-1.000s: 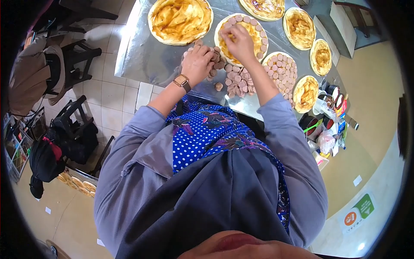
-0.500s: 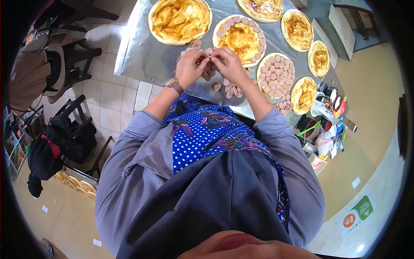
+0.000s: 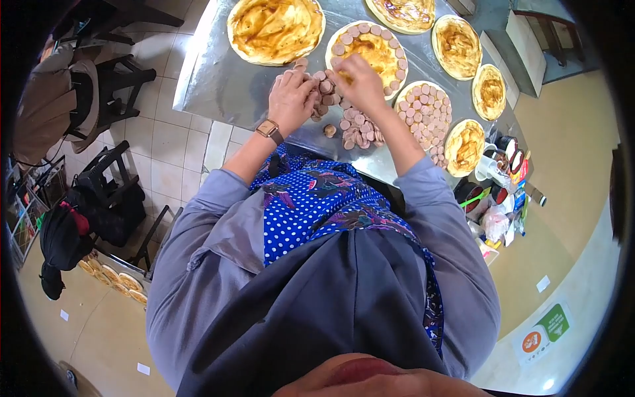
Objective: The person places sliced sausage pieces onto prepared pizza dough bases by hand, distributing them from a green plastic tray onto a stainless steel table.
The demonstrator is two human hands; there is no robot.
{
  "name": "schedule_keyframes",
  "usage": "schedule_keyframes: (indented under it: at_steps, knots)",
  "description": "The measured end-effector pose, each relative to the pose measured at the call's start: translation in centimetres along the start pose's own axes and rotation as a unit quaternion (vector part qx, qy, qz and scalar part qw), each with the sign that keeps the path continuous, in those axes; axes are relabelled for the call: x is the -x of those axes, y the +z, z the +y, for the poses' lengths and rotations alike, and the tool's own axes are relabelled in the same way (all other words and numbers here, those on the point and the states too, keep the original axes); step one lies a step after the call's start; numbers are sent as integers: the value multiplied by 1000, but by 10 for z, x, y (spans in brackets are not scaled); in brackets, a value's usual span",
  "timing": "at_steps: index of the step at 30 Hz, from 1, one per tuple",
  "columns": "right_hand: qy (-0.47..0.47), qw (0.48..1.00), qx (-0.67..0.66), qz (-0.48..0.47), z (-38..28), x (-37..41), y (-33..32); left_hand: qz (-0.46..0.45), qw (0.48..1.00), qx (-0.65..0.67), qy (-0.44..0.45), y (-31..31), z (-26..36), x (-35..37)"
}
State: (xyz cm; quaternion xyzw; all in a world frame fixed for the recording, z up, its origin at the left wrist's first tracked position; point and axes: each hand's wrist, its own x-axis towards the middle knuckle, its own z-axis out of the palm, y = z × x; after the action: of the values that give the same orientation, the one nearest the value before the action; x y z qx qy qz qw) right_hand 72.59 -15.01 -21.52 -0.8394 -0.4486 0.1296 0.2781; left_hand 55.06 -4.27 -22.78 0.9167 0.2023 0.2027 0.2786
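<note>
My left hand point(image 3: 290, 102), with a watch point(image 3: 269, 130) on its wrist, has its fingers curled over a pile of round sausage slices point(image 3: 325, 94) on the metal table. My right hand point(image 3: 362, 85) is closed in a pinch at the left edge of a sauced pizza base point(image 3: 372, 56). The slice in that pinch is mostly hidden by the fingers. Sausage slices form a ring along much of that base's rim, and its middle shows sauce. A smaller heap of slices point(image 3: 358, 127) lies nearer my body, beside a single browner round piece point(image 3: 329, 131).
A pizza base covered with slices point(image 3: 423, 114) sits to the right. Several sauced bases, including a large one point(image 3: 276, 30), lie around the metal table point(image 3: 218, 86). Jars and packets point(image 3: 496, 185) crowd the right side. Black chairs point(image 3: 109, 175) stand at the left.
My hands have moved apart. The right one shifted right, to the ringed base's edge; the left one settled lower over the pile of slices.
</note>
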Motion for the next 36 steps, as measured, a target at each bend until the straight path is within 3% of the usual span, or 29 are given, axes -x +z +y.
schedule_keyframes:
  at_steps: [2,4,7,9,10,12,16,18,20,21,23,25,27,29,30,32,36]
  knots:
    - [-193,980,24,-46,1,17,3,-5,1000,-7,0,-3,0,2]
    - [-212,973,44,-77,-2,24,9,-27,999,-36,2,-5,-2,3]
    - [-214,969,115,-45,-5,27,18,-28,999,-39,-2,-9,-2,2]
    - [-160,987,-20,17,-8,24,15,-28,999,-38,6,-10,-2,0]
    - [-160,987,-21,18,-9,24,9,-26,999,-34,14,-9,-1,-2]
    - [43,968,-247,-33,-4,26,-6,-31,998,-26,52,-6,1,-5]
    - [176,949,-254,-66,16,25,-11,-86,982,-39,161,8,9,-5]
    - [158,956,-241,-58,20,17,-4,-112,981,-36,155,14,12,-1]
    - [-8,991,-135,-10,17,12,0,-140,978,-32,150,18,12,4]
    - [-7,991,-135,-9,18,10,3,-146,978,-52,139,17,13,7]
    - [-102,991,-18,82,20,7,10,-153,977,-71,129,15,11,10]
    - [-89,993,-24,71,17,8,5,-188,972,-81,118,12,8,11]
    - [-78,995,-28,58,16,9,1,-157,977,-90,115,11,7,6]
    - [57,991,-117,-43,17,12,-1,-125,981,-98,112,10,5,-3]
    - [58,991,-116,-43,19,13,2,-104,983,-113,102,7,5,-12]
    - [-75,995,-24,60,23,12,7,-82,984,-127,93,9,1,-26]
    - [-89,993,16,69,14,6,5,-79,981,-146,101,15,-5,-42]
